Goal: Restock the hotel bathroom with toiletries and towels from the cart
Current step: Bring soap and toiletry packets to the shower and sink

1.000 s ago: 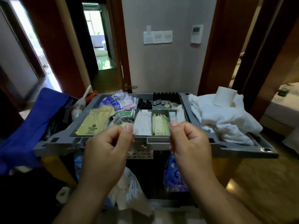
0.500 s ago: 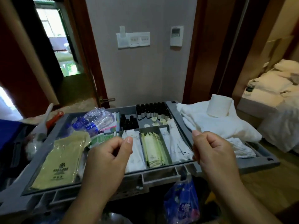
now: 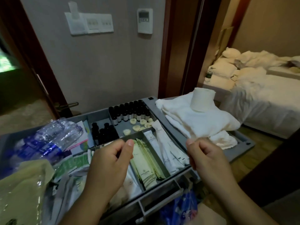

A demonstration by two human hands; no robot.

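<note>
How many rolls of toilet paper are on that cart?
1. The toilet paper roll stands upright on the folded white towels at the right end of the cart. Others may be hidden lower down, out of view.

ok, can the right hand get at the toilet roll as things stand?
Probably yes. The toilet roll stands upright atop the folded towels, nothing over or before it; the right hand, apparently empty, hovers at that stack's near edge.
</note>
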